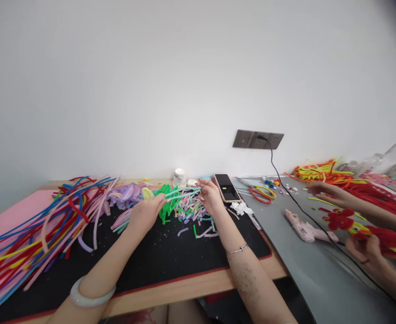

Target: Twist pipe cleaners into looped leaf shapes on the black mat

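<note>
Light teal pipe cleaners (183, 193) stretch between my two hands above the black mat (170, 256). My left hand (147, 211) is closed on their left end, and the fingers of my right hand (210, 195) are bent around the right end. Beneath them lies a heap of short cut pastel pieces (189, 208). Bright green looped pieces (166, 207) sit just beyond my left fingertips. Lilac looped pieces (128, 193) lie farther left.
Long multicoloured pipe cleaners (59, 216) cover the left. A paper cup (179, 177), phone (227, 187) and scissors (261, 193) stand or lie behind. At right are a glue gun (307, 227), a black cable (294, 200), and another person's hands (373, 256) with a red figure (341, 220).
</note>
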The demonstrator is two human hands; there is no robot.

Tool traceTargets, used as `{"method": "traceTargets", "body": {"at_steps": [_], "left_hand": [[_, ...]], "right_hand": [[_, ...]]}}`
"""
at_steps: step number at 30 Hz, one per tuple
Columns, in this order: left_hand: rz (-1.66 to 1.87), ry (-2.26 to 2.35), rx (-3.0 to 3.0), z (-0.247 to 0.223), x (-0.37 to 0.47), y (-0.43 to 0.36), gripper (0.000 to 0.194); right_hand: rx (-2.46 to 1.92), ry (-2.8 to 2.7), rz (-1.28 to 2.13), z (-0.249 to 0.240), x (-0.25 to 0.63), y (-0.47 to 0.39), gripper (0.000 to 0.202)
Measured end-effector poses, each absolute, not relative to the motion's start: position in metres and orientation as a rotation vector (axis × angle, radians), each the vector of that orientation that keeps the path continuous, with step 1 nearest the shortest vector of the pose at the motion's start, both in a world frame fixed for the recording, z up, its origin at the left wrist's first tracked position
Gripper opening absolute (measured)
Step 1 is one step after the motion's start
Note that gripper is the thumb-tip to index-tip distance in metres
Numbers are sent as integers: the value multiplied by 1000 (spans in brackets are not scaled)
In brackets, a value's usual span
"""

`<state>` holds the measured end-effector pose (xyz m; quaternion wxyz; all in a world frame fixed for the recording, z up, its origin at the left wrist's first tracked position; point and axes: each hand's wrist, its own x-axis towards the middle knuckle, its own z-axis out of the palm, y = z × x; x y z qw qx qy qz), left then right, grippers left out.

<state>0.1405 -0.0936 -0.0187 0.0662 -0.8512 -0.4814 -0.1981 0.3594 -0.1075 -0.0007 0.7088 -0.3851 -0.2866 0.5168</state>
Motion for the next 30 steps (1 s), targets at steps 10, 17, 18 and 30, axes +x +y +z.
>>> {"method": "traceTargets", "body": {"at_steps": [10, 17, 18, 30], "left_hand": [[-608, -1497, -2529, -18, 142, -97, 39], [-542, -1518, -2569, -13, 144, -100, 39], [-548, -1518, -2575, -13, 144, -100, 39], [-673, -1390, -2674, -16, 144, -99, 39]], "right_hand": [[-805, -679, 1194, -3, 360, -107, 28], [-800, -665, 1253, 0, 359, -110, 27], [-799, -658, 1260, 0, 360, -110, 26], [-735, -672, 1385, -9, 342, -110, 23]]}}
